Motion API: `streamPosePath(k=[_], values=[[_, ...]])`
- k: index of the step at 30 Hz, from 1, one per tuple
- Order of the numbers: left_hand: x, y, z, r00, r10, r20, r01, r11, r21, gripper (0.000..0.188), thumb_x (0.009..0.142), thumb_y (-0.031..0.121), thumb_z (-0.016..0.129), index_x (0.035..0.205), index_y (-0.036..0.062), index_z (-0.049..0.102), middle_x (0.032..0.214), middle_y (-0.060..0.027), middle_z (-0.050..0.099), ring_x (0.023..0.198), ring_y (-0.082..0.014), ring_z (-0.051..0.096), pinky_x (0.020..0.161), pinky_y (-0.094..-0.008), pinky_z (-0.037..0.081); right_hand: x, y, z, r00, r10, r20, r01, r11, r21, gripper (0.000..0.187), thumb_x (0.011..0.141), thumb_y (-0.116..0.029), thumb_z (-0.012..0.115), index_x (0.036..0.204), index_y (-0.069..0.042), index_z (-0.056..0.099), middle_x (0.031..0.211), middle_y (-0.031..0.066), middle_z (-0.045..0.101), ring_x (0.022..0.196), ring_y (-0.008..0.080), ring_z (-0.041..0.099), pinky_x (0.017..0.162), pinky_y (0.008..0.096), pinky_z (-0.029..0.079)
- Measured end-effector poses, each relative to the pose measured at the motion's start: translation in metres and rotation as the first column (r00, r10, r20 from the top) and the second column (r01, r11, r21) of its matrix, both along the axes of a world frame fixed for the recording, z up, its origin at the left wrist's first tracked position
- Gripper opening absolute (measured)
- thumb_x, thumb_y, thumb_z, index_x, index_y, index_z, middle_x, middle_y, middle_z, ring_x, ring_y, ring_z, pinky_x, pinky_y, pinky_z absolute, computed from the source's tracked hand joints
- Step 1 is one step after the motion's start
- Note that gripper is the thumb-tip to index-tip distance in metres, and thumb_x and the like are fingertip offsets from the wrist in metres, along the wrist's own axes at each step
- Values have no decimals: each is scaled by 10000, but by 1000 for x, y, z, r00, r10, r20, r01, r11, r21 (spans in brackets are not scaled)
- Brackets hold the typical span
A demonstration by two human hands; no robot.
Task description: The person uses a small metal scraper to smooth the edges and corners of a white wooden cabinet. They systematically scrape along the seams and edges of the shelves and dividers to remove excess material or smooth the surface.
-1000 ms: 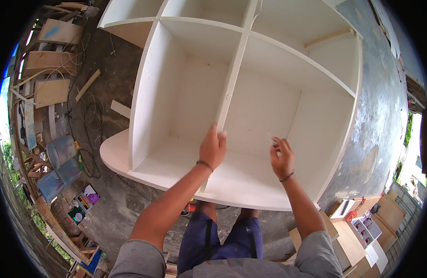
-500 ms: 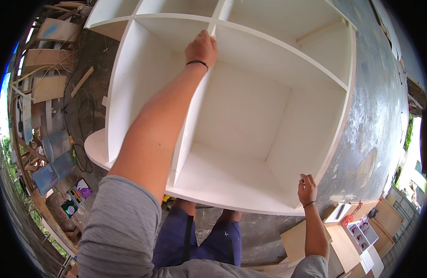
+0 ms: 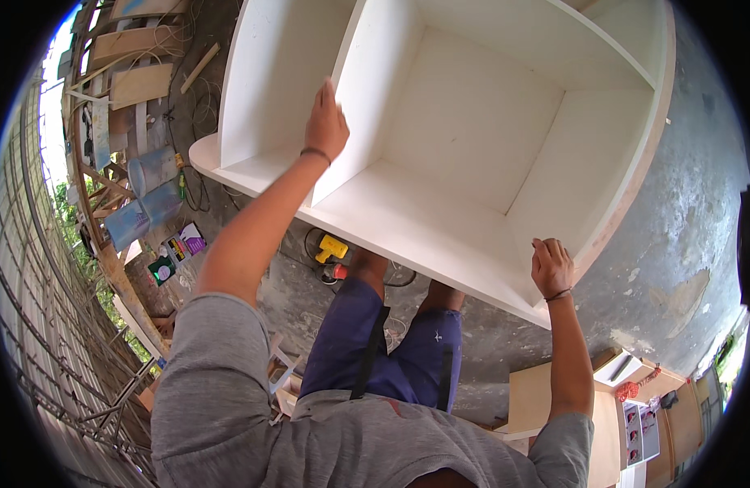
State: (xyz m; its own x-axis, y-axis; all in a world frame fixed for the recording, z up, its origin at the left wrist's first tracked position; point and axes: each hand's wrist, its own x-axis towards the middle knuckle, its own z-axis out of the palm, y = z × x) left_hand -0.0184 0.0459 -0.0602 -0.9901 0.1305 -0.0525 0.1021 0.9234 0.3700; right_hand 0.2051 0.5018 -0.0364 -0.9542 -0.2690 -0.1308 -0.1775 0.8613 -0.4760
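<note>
A large white shelf cabinet [image 3: 464, 220] with square compartments and a rounded end stands in front of me. On the front edge of its upright divider [image 3: 339, 91] is my left hand [image 3: 326, 128], its fingers pointing up along one face and the thumb at the other. At the lower front corner of the right side panel [image 3: 596, 175], my right hand [image 3: 551, 268] is closed with bent fingers. The part of the panel edge under this hand is hidden. Both forearms reach forward over the bottom board's front edge.
By my feet on the worn grey floor [image 3: 489, 370] lie a yellow tool [image 3: 332, 248] and a red-tipped tool [image 3: 334, 272] with a cord. Cut boards [image 3: 141, 85] and blue containers [image 3: 151, 171] are at the left. Wooden panels [image 3: 531, 398] stand at the lower right.
My left hand has come down the divider from the shelf junction toward me. The right hand stays at the lower right corner. The view has tilted, showing more floor and my shirt.
</note>
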Motion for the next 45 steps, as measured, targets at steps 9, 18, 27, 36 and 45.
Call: streamPosePath(k=[9, 18, 27, 36, 45], values=[[213, 29, 87, 891, -324, 317, 343, 940, -3, 277, 886, 237, 545, 1076, 53, 631, 1146, -88, 629, 1151, -268, 532, 1046, -496, 311, 12, -4, -10, 999, -36, -19, 37, 998, 51, 211, 730, -64, 608, 930, -129, 625, 825, 26, 560, 806, 210, 595, 690, 354, 486], [266, 155, 77, 854, -479, 203, 422, 867, 265, 307, 862, 241, 556, 1091, 48, 622, 1149, -93, 620, 1124, -272, 540, 1007, -456, 360, 12, -1, -19, 1000, 0, -12, 2, 982, 191, 158, 744, -92, 599, 892, -128, 642, 844, 26, 576, 832, 195, 604, 708, 342, 500], [274, 176, 68, 909, -353, 223, 231, 870, 436, 152, 831, 185, 585, 911, 63, 631, 968, -71, 633, 1001, -269, 565, 940, -423, 381, 16, -5, -20, 1000, -1, -11, 3, 982, 189, 126, 772, -102, 586, 883, -120, 642, 856, 32, 582, 830, 197, 605, 685, 342, 506], [283, 214, 57, 993, 116, -10, -116, 992, -50, 372, 795, 280, 656, 1081, 51, 591, 1326, -190, 457, 1286, -362, 378, 1061, -492, 285, 17, 0, -20, 996, -5, -87, 7, 1000, 21, 153, 745, -90, 611, 894, -109, 638, 860, 37, 584, 838, 201, 607, 699, 341, 500], [270, 261, 15, 599, 785, -159, -801, 580, -150, 517, 835, 175, 618, 1299, 26, 446, 1509, -252, 98, 1398, -438, 103, 1114, -522, 213, 13, 15, -9, 986, -158, -45, 113, 851, -513, 162, 756, -60, 608, 913, -85, 637, 831, 72, 599, 772, 246, 618, 669, 352, 508]])
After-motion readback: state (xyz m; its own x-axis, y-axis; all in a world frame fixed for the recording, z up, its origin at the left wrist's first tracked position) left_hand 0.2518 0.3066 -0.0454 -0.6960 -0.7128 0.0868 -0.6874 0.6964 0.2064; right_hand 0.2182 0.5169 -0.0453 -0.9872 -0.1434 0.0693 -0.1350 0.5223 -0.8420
